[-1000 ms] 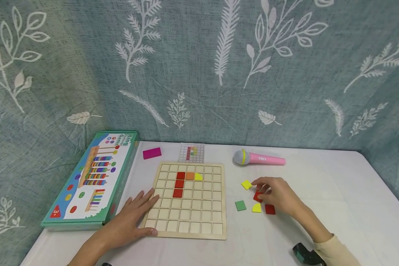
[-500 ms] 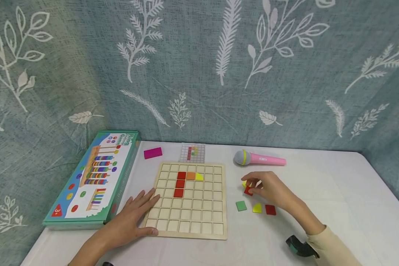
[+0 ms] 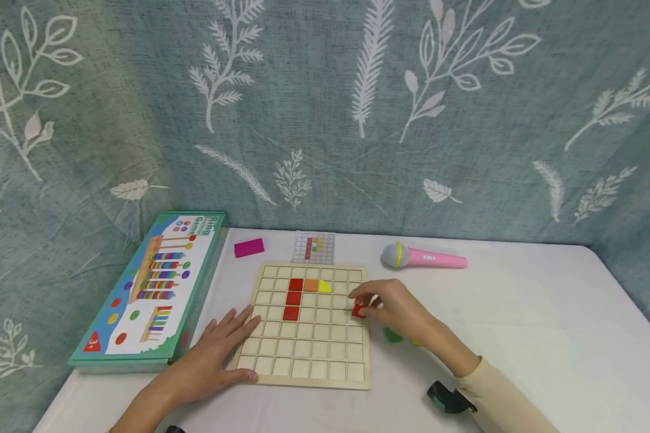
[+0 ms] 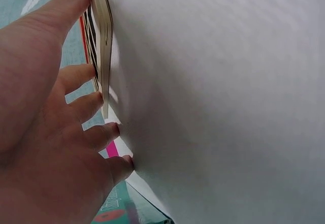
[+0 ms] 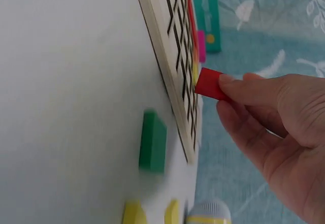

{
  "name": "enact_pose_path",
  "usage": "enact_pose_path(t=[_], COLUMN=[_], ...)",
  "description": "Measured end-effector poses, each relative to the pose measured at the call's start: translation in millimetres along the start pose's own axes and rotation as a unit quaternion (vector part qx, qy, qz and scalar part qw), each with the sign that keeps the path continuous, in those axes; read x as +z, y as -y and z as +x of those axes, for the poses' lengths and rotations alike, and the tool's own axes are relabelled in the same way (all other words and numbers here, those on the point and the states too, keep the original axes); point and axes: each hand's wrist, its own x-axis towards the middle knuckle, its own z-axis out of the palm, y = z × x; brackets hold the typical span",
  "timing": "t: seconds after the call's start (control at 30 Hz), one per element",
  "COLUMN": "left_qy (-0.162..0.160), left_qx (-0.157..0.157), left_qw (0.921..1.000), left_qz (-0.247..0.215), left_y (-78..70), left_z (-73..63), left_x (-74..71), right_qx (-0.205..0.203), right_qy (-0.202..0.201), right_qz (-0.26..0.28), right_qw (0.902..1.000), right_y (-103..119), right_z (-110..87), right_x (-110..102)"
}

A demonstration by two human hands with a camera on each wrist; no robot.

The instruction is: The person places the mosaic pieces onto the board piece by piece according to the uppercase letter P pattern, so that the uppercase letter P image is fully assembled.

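Observation:
A wooden grid board (image 3: 319, 365) lies on the white table. On it sit a column of red tiles (image 3: 294, 299), an orange tile (image 3: 311, 285) and a yellow rounded tile (image 3: 324, 287). My left hand (image 3: 216, 358) rests with spread fingers along the board's left edge, its thumb at the near corner. Between thumb and fingers, my right hand (image 3: 398, 310) pinches a red square tile (image 5: 209, 83) above the board's right edge. A green tile (image 5: 153, 141) and yellow pieces (image 5: 133, 214) lie right of the board, partly hidden by that hand in the head view.
Behind the board lies a small grid pattern card (image 3: 327, 246), with a magenta block (image 3: 248, 248) to its left. A pink toy microphone (image 3: 433, 258) is at the back right. A game box (image 3: 157, 288) occupies the left side.
My right hand has picked the red tile up from among the loose pieces and carried it left to the board's right edge. The left hand stays put.

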Motion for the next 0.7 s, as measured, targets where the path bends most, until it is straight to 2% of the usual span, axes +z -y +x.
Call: enact_pose_path(t=[0.33, 0.57, 0.7], left_qy=[-0.003, 0.002, 0.002], left_qx=[-0.001, -0.003, -0.003], left_qw=[1.0000, 1.0000, 1.0000], left_qz=[0.001, 0.004, 0.006], left_y=[-0.3, -1.4, -2.2], left_z=[0.0, 0.5, -0.1], left_x=[1.0, 0.4, -0.5], right_qx=[-0.021, -0.018, -0.018], right_qy=[0.048, 0.055, 0.075], right_qz=[0.015, 0.067, 0.088], right_qw=[0.9985, 0.9961, 0.9932], right_y=[23, 37, 43], right_z=[33.3, 52.6, 62.0], right_x=[36, 49, 59])
